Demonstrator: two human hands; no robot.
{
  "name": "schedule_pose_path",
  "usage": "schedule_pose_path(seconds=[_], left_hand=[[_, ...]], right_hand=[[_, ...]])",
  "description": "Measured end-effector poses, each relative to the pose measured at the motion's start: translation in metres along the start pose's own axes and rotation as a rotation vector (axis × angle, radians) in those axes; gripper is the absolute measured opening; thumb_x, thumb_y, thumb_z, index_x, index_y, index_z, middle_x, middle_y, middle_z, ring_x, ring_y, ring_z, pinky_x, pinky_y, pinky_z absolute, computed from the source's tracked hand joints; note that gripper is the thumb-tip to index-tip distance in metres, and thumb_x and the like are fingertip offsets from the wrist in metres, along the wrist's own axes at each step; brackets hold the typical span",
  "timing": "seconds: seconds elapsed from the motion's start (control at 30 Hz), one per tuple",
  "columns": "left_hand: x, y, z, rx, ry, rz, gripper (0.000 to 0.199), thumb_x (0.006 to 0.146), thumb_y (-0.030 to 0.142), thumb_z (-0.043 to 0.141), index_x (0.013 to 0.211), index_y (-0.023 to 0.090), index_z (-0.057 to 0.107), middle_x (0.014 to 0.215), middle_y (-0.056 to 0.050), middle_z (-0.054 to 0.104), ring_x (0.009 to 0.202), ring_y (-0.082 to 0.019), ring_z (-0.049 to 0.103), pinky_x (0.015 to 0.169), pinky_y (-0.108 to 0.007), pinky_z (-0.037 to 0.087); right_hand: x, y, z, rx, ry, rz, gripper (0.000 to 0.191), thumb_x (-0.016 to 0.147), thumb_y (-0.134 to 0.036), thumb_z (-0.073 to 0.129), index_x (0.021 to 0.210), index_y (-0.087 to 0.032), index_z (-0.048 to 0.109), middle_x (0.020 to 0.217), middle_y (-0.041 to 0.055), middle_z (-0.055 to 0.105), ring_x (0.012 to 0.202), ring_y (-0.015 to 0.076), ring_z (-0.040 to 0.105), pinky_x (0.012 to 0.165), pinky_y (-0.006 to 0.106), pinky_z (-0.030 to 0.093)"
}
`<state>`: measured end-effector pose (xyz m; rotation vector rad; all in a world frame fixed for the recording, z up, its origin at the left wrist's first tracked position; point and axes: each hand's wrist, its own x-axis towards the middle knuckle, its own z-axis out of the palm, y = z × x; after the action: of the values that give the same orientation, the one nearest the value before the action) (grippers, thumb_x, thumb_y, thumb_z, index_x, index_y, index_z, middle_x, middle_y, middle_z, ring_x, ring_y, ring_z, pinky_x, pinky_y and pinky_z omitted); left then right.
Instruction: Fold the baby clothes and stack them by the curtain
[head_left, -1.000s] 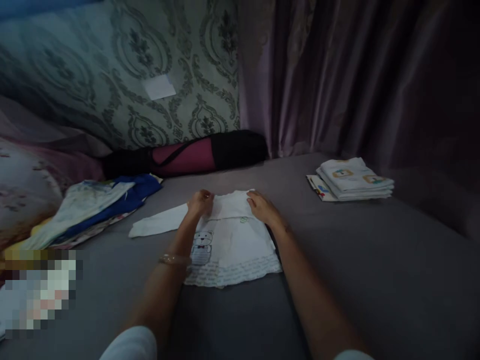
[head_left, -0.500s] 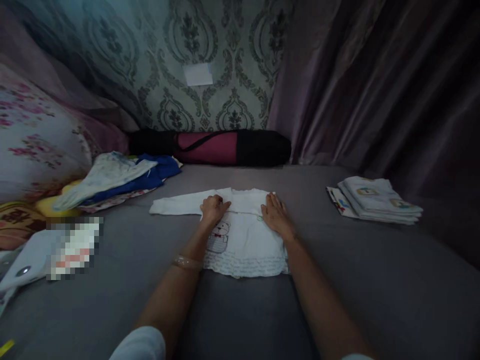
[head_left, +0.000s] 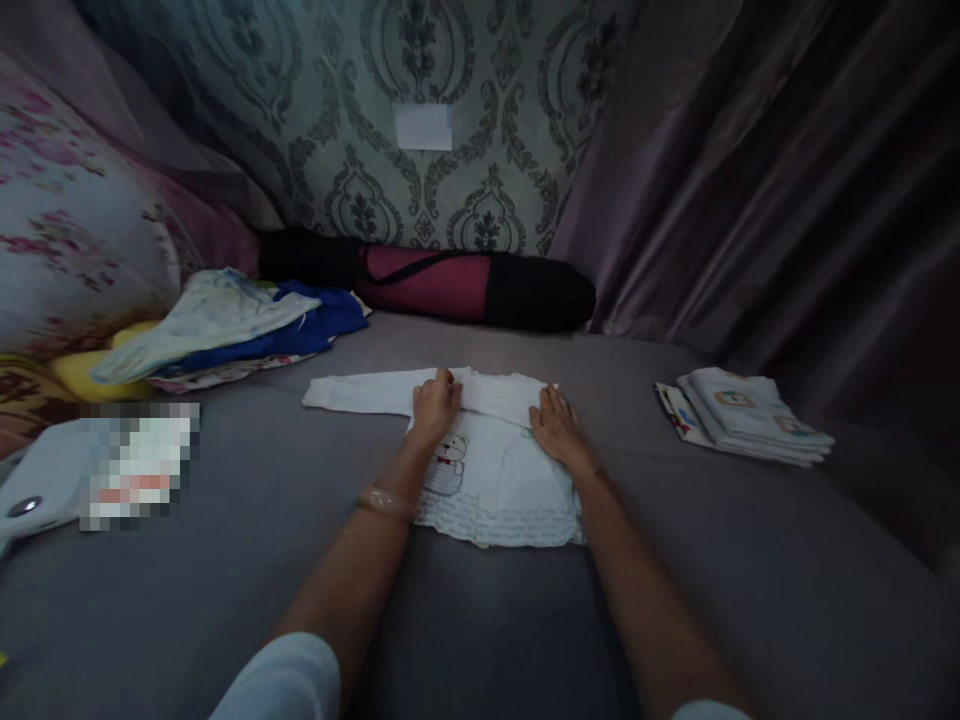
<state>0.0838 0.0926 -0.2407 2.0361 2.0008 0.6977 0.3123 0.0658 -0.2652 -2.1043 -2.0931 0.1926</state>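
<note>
Grey cloth covers the bed (head_left: 247, 570), and on its near part two bare forearms reach to one white shirt (head_left: 517, 490), one bracelet (head_left: 386, 502) on the left wrist. The shirt lies flat, hem towards the person, with one printed bear (head_left: 448, 465) on its front. The left hand (head_left: 436, 408) rests at the shirt's upper left with bent fingers; whether it pinches cloth I cannot tell. The right hand (head_left: 556, 425) lies on the shirt's upper right, palm down and fingers extended, clasping nothing. One sleeve (head_left: 360, 393) stretches out left of the shirt; a band of cloth across the chest is probably the other, turned inwards. The step in hand looks like smoothing that fold, and the next move would seem to call for a light hold on the outstretched sleeve while a palm steadies the body. Well left of the shirt is one pale pouch (head_left: 52, 480) with one metal stud; well right, one stack of folded cloths (head_left: 739, 405), its layers too merged to count. Beyond the shirt to the left are one heap of clothes (head_left: 225, 320) and one flowered pillow (head_left: 82, 210); straight behind it, one long bag (head_left: 431, 283) and one white paper (head_left: 424, 127) on the wall (head_left: 322, 90).
</note>
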Motion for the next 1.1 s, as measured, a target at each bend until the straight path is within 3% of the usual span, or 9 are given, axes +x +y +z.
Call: schedule_pose_path(seconds=[0.23, 0.4, 0.47, 0.53, 0.6, 0.73, 0.87, 1.03, 1.1], left_hand=[[-0.004, 0.004, -0.004, 0.161, -0.041, 0.085, 0.036, 0.093, 0.025, 0.040, 0.128, 0.018, 0.044, 0.100, -0.010, 0.067, 0.101, -0.025, 0.057, 0.085, -0.036, 0.034], [-0.007, 0.001, 0.000, 0.248, -0.022, 0.164, 0.032, 0.095, 0.029, 0.034, 0.110, 0.021, 0.062, 0.102, -0.013, 0.064, 0.104, -0.028, 0.053, 0.085, -0.039, 0.034], [-0.007, 0.000, -0.001, 0.226, -0.023, 0.155, 0.035, 0.095, 0.031, 0.034, 0.110, 0.021, 0.063, 0.104, -0.014, 0.063, 0.105, -0.028, 0.052, 0.085, -0.039, 0.035], [-0.006, 0.000, -0.007, 0.171, -0.009, 0.129, 0.036, 0.094, 0.030, 0.035, 0.119, 0.023, 0.060, 0.108, -0.013, 0.062, 0.106, -0.027, 0.051, 0.085, -0.038, 0.036], [-0.004, -0.001, -0.017, 0.119, 0.013, 0.081, 0.038, 0.093, 0.028, 0.036, 0.124, 0.023, 0.057, 0.111, -0.012, 0.063, 0.108, -0.027, 0.052, 0.086, -0.037, 0.037], [0.007, -0.013, -0.043, 0.066, -0.017, -0.076, 0.036, 0.092, 0.028, 0.037, 0.117, 0.025, 0.062, 0.107, -0.010, 0.068, 0.106, -0.026, 0.057, 0.083, -0.035, 0.040], [0.014, -0.033, -0.062, -0.012, -0.018, -0.206, 0.035, 0.090, 0.030, 0.040, 0.114, 0.023, 0.064, 0.107, -0.009, 0.069, 0.102, -0.025, 0.060, 0.080, -0.033, 0.042], [0.004, -0.058, -0.074, -0.041, -0.078, -0.267, 0.034, 0.089, 0.032, 0.043, 0.112, 0.019, 0.064, 0.103, -0.009, 0.070, 0.098, -0.025, 0.061, 0.079, -0.031, 0.043], [-0.004, -0.072, -0.079, -0.006, -0.049, -0.285, 0.034, 0.088, 0.032, 0.044, 0.111, 0.018, 0.064, 0.103, -0.011, 0.069, 0.099, -0.026, 0.060, 0.082, -0.033, 0.043]], right_hand=[[0.004, 0.000, -0.004, -0.020, -0.071, 0.014, 0.064, 0.096, -0.038, 0.016, 0.148, -0.002, 0.019, 0.157, 0.0143, 0.011, 0.144, 0.0241, 0.008, 0.115, 0.043, 0.012], [0.008, -0.009, -0.023, -0.085, -0.192, 0.038, 0.062, 0.095, -0.037, 0.022, 0.147, -0.003, 0.023, 0.156, 0.0171, 0.014, 0.144, 0.0270, 0.011, 0.113, 0.049, 0.013], [0.009, -0.018, -0.027, -0.115, -0.119, 0.002, 0.059, 0.095, -0.035, 0.025, 0.145, -0.004, 0.028, 0.155, 0.0173, 0.019, 0.143, 0.0274, 0.013, 0.114, 0.050, 0.009], [0.009, -0.027, -0.026, -0.107, 0.021, -0.049, 0.058, 0.096, -0.034, 0.023, 0.145, -0.005, 0.029, 0.155, 0.0164, 0.020, 0.143, 0.0262, 0.013, 0.114, 0.046, 0.006], [0.008, -0.036, -0.020, -0.071, 0.063, -0.047, 0.061, 0.097, -0.038, 0.018, 0.147, -0.004, 0.025, 0.155, 0.0165, 0.019, 0.143, 0.0253, 0.012, 0.115, 0.042, 0.007], [0.005, -0.046, -0.007, -0.050, -0.069, 0.031, 0.069, 0.096, -0.045, 0.016, 0.148, 0.000, 0.019, 0.156, 0.0165, 0.015, 0.144, 0.0253, 0.009, 0.115, 0.041, 0.005], [0.005, -0.045, -0.005, -0.063, -0.115, 0.058, 0.069, 0.096, -0.045, 0.015, 0.149, -0.001, 0.015, 0.157, 0.0136, 0.010, 0.144, 0.0233, 0.005, 0.116, 0.041, 0.002], [0.009, -0.044, -0.010, -0.038, -0.155, 0.062, 0.070, 0.096, -0.047, 0.015, 0.149, -0.001, 0.014, 0.157, 0.0139, 0.008, 0.144, 0.0238, 0.004, 0.116, 0.041, 0.002], [0.010, -0.045, -0.012, -0.027, -0.164, 0.072, 0.069, 0.096, -0.045, 0.019, 0.148, 0.000, 0.019, 0.156, 0.0163, 0.012, 0.144, 0.0259, 0.008, 0.115, 0.043, 0.005]])
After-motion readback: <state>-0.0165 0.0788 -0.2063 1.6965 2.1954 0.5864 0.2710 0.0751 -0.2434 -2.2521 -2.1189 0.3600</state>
